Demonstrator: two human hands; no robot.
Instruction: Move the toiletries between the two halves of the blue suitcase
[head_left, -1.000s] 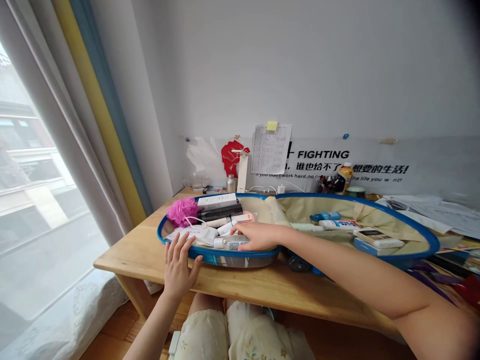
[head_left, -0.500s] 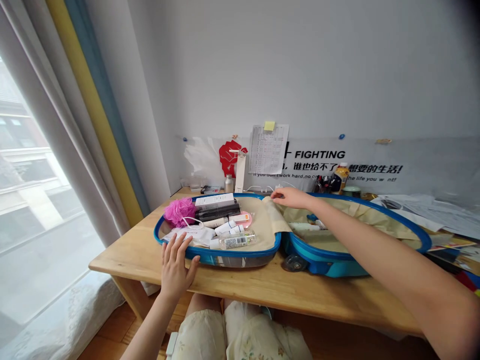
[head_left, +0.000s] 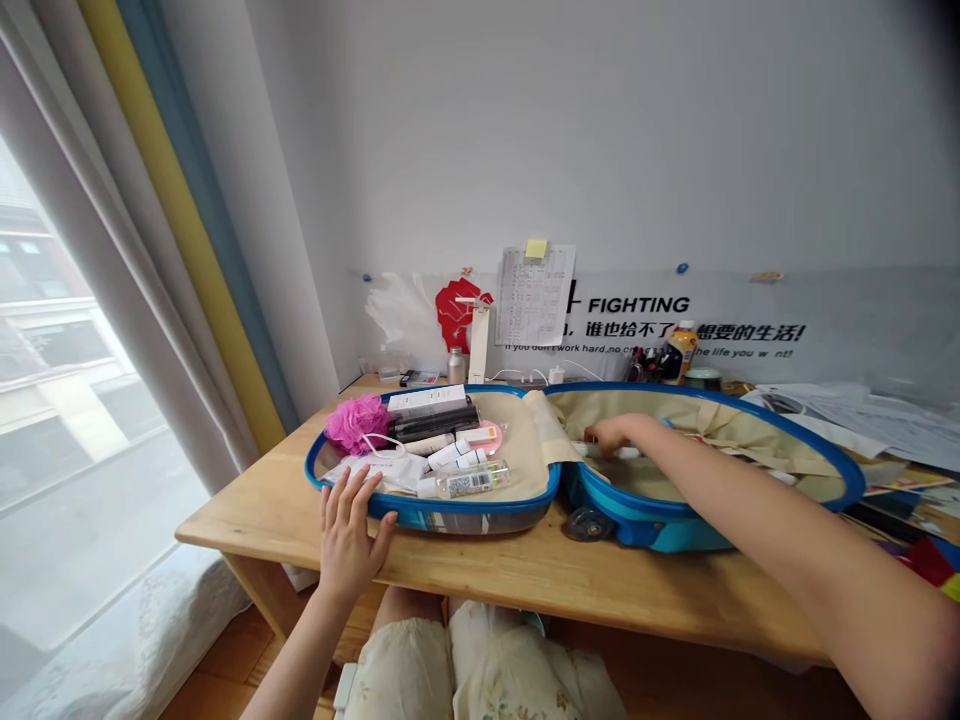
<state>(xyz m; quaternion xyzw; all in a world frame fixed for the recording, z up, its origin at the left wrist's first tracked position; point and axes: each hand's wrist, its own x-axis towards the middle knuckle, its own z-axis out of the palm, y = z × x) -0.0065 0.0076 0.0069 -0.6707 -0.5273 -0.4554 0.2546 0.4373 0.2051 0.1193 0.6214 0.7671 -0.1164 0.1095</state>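
Note:
An open suitcase [head_left: 480, 522] with a blue rim and beige lining lies on the table, its two halves side by side. My left hand [head_left: 351, 530] rests on the left half's near rim, fingers spread, holding nothing. That half holds a pink bath puff [head_left: 358, 424], a white packet [head_left: 390, 470], black and white boxes [head_left: 427, 402], small white tubes [head_left: 450, 455] and a clear bottle [head_left: 472, 480]. Inside the right half, my right hand [head_left: 611, 432] reaches down with bent fingers at a whitish tube [head_left: 628, 453]; whether it grips the tube is hidden.
The wooden table [head_left: 259, 500] has its near edge above my lap. Behind the suitcase stand a white lamp [head_left: 478, 345], a metallic bottle [head_left: 456, 365] and a yellow bottle [head_left: 679, 352]. Papers [head_left: 840, 415] lie at the right. A curtain [head_left: 187, 220] hangs at the left.
My right hand has left the beige lining flap between the halves and moved right and down into the right half. My left hand stays on the rim.

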